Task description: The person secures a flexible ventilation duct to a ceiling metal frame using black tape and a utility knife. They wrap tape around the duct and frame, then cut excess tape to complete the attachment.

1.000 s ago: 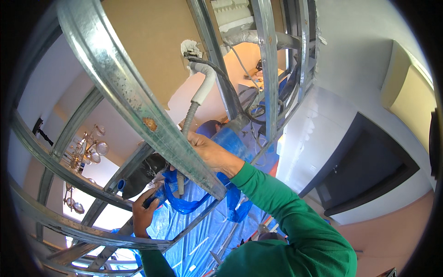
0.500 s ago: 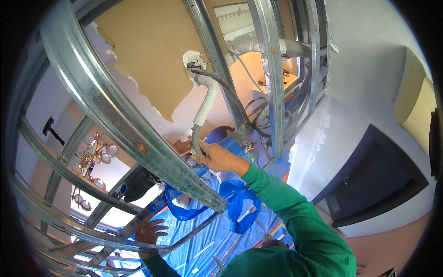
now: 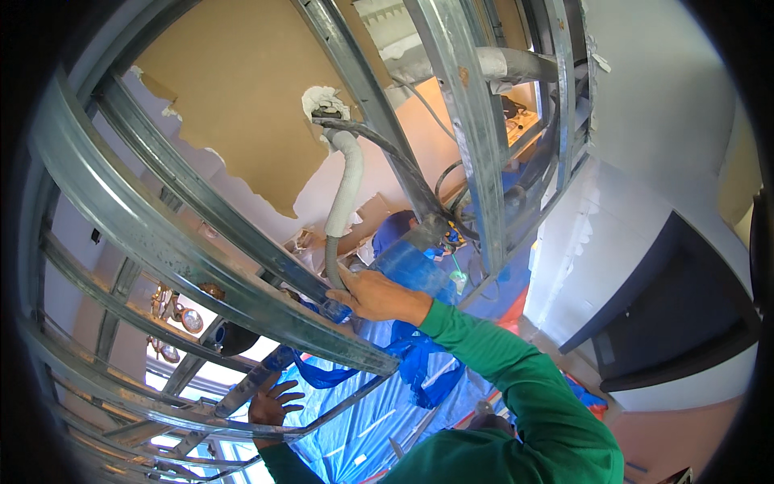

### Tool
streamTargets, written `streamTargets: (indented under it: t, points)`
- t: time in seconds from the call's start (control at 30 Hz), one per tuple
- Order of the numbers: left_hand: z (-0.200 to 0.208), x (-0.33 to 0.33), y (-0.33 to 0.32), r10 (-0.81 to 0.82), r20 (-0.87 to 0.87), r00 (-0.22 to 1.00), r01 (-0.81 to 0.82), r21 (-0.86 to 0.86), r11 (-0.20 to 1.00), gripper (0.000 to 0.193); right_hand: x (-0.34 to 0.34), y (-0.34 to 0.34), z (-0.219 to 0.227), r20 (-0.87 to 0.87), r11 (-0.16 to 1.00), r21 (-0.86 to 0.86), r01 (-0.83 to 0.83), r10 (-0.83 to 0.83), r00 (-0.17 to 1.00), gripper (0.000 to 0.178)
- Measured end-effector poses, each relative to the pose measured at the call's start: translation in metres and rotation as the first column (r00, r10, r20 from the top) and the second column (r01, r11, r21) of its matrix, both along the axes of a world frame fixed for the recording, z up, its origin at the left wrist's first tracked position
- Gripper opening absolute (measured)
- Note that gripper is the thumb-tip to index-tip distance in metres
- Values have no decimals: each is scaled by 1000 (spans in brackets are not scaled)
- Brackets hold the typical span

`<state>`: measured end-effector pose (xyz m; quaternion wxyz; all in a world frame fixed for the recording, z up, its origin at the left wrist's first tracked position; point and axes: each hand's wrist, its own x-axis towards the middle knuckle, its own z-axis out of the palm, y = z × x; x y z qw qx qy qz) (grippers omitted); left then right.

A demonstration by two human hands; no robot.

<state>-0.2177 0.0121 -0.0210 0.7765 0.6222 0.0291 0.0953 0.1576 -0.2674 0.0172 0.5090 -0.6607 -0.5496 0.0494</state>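
Note:
My right hand (image 3: 380, 297), at the end of a green sleeve, is closed around the lower end of a grey pipe (image 3: 332, 256). White wrap covers the pipe's upper part, which bends down from a ragged hole in the tan board (image 3: 242, 105). The tip of a metal stud (image 3: 266, 242) lies close by my fingers. Lower left, my left hand (image 3: 272, 403) has its fingers spread and holds nothing; it is beside the metal framing (image 3: 234, 395). Blue plastic film (image 3: 419, 363) hangs in folds below my right hand.
A broad curved metal channel (image 3: 185, 250) crosses the left side, and an upright stud (image 3: 463, 129) stands right of the pipe. Dark cables (image 3: 395, 153) run between them. Blue sheeting (image 3: 355, 436) covers the floor below. A dark door (image 3: 677, 315) is at right.
The view has shifted, and the framing appears in a different place. My right hand still grips the pipe, now straighter and hanging more upright. My left hand stays spread.

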Motion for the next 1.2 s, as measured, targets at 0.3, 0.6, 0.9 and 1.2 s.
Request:
streamTargets:
  t: [0.3, 0.6, 0.9, 1.2]
  points:
    - [-9, 4, -5, 116, -272, 955, -144, -83, 986, 61, -8, 27, -3, -21, 979, 202, 8, -4, 1000, 52]
    - [-13, 3, 8, -29, -374, 927, -55, -212, 976, 59, -10, 43, -14, -30, 974, 227, -24, 32, 999, 51]
    - [-53, -9, 58, -154, -287, 945, 91, -221, 971, 47, -15, 50, -16, -13, 954, 294, 51, -49, 999, 59]
    - [-41, 1, 32, -44, -273, 961, 46, 3, 999, 68, -14, 40, -3, -116, 996, 90, -11, 21, 993, 59]
